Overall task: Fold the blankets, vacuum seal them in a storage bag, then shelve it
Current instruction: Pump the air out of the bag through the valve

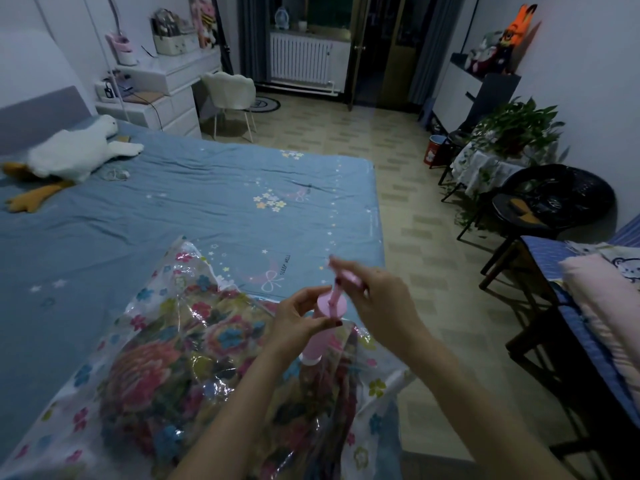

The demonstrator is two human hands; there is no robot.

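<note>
Left hand (300, 315) gripping pink pump (323, 327), right hand (377, 299) pinching its handle (346, 277)

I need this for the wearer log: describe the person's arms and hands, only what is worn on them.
Both forearms are bare up to the frame edge, with no sleeves showing. The left hand has dark red polish on the visible thumbnail. The right hand shows no ring, watch or bracelet, and neither does the left. No gloves on either hand.

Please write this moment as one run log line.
stage: pumping air | left hand: holds pink hand pump barrel | right hand: grips pump handle | storage bag: on bed, floral blanket inside
</note>
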